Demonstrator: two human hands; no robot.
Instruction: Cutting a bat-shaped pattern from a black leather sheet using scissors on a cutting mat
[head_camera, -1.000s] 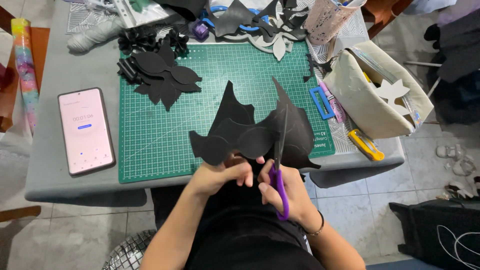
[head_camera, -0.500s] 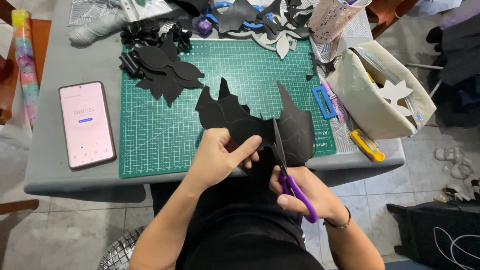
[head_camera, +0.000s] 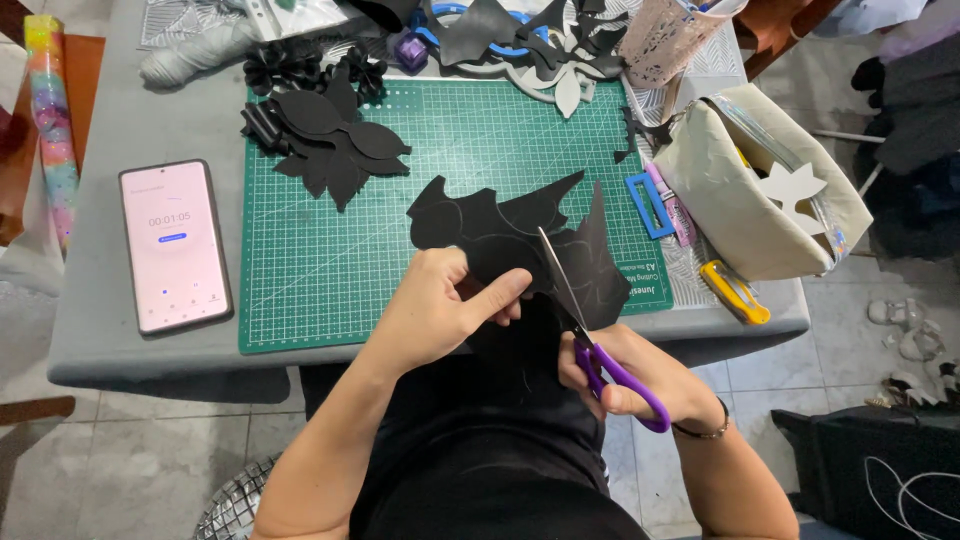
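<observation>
head view | left hand (head_camera: 440, 305) pinching black sheet (head_camera: 510, 235) over green cutting mat (head_camera: 330, 270) on worktop | right hand (head_camera: 640, 385) at 4 o'clock, gripping purple scissors (head_camera: 590, 340), blades entering sheet, pointing 11 o'clock | sheet's long axis running 10-to-4 | hands apart

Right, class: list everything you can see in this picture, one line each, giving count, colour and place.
Black sheet: one, black, held over the cutting mat's near edge.
Scissors: one, purple handles, blades cutting into the sheet.
Cutting mat: one, green, centre of the table.
Table: one, grey.
Cut petal shapes: a pile, black, mat's far left corner.
Phone: one, pink screen, left of the mat.
Pouch: one, beige, right of the mat.
Utility knife: one, yellow, near the pouch.
Left hand: pinching the sheet.
Right hand: gripping the scissors.
</observation>
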